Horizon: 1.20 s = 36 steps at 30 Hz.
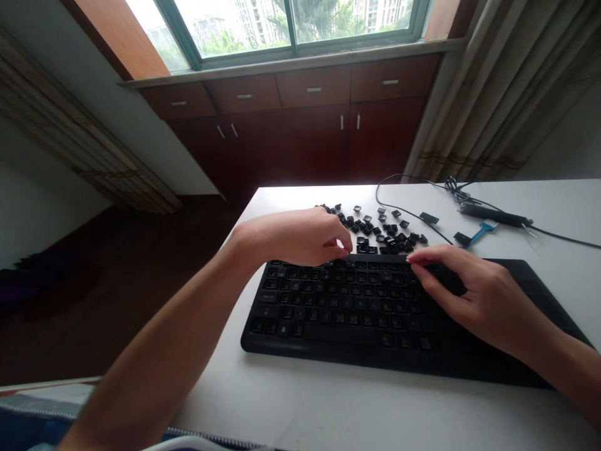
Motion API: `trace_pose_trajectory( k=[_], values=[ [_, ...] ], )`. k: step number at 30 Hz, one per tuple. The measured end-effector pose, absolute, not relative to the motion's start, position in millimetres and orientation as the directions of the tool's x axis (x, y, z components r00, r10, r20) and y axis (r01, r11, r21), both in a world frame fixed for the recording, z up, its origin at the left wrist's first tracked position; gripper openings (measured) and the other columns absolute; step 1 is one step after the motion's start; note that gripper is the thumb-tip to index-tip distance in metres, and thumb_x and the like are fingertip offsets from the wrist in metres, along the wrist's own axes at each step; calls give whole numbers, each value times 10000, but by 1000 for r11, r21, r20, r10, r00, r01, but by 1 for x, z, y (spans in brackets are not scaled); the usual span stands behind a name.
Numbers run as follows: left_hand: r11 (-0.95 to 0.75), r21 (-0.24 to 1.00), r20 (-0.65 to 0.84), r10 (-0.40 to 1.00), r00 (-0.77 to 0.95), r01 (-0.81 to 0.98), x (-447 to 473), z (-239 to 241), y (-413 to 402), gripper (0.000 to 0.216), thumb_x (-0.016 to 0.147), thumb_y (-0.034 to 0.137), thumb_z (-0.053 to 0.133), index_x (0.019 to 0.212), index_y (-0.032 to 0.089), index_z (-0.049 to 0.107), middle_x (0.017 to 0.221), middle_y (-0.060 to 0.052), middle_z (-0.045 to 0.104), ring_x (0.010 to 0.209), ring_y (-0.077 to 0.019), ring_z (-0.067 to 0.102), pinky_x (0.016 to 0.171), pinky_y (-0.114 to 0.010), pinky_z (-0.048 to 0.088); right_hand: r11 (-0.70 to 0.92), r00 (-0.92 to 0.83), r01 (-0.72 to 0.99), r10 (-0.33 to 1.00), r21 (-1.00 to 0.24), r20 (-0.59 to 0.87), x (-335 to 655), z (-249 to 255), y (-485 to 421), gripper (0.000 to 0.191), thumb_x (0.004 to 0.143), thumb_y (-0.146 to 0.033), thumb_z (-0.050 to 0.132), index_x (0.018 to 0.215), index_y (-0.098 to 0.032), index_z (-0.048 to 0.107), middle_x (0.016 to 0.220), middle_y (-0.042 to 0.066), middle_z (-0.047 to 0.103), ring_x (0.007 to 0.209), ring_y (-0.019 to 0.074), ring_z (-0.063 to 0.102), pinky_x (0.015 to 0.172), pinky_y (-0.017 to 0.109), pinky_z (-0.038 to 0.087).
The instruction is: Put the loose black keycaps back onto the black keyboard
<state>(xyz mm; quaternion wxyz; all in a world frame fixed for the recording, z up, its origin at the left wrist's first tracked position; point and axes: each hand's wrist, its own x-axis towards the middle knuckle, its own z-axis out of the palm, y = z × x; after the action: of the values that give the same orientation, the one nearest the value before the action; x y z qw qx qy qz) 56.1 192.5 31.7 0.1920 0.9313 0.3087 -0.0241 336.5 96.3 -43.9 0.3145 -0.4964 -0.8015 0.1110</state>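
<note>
A black keyboard (347, 338) lies on the white table, with keycaps on some of its keys and bare sockets at others. Over its back edge, left of the middle, my left hand (305, 237) is closed, thumb and finger pinched together. Whatever sits between those fingertips is too small to make out. My right hand (479, 288) hovers above the right part of the keyboard and hides keys there. Its thumb and forefinger also meet in a pinch at the back edge, and what they hold cannot be told. Loose black keycaps (397, 241) are piled just behind the keyboard.
On the white table (291, 401), a blue brush (483, 232) lies behind my right hand. Near it are a dark stick-shaped tool (495, 215) and a coiled black cable (455, 188). Beyond the table stand red-brown cabinets (310, 147) under a window.
</note>
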Motion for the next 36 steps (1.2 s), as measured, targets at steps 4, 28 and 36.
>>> trace_pose_trajectory(
  k=[4, 28, 36],
  values=[
    [-729, 334, -198, 565, 801, 597, 55, 32, 196, 211, 879, 285, 656, 1052, 274, 778, 807, 12, 769, 655, -137, 671, 554, -230, 403, 478, -311, 730, 869, -489, 385, 337, -46, 96, 213, 944, -355, 585, 1133, -275, 643, 1110, 55, 712, 982, 267, 689, 847, 436, 573],
    [-751, 229, -161, 599, 785, 620, 68, 28, 194, 223, 704, 286, 838, 920, 247, 797, 818, 12, 769, 696, -162, 660, 591, -260, 409, 484, -322, 750, 863, -451, 390, 339, -50, 98, 192, 944, -363, 591, 1116, -284, 628, 1098, 38, 687, 972, 248, 665, 843, 419, 537],
    [-781, 225, -136, 567, 813, 582, 67, 31, 189, 128, 792, 364, 761, 829, 246, 791, 740, 15, 738, 626, -142, 613, 574, -273, 386, 497, -340, 740, 858, -453, 386, 339, -48, 98, 193, 949, -352, 588, 1121, -278, 631, 1103, 43, 681, 988, 246, 658, 871, 421, 531]
  ],
)
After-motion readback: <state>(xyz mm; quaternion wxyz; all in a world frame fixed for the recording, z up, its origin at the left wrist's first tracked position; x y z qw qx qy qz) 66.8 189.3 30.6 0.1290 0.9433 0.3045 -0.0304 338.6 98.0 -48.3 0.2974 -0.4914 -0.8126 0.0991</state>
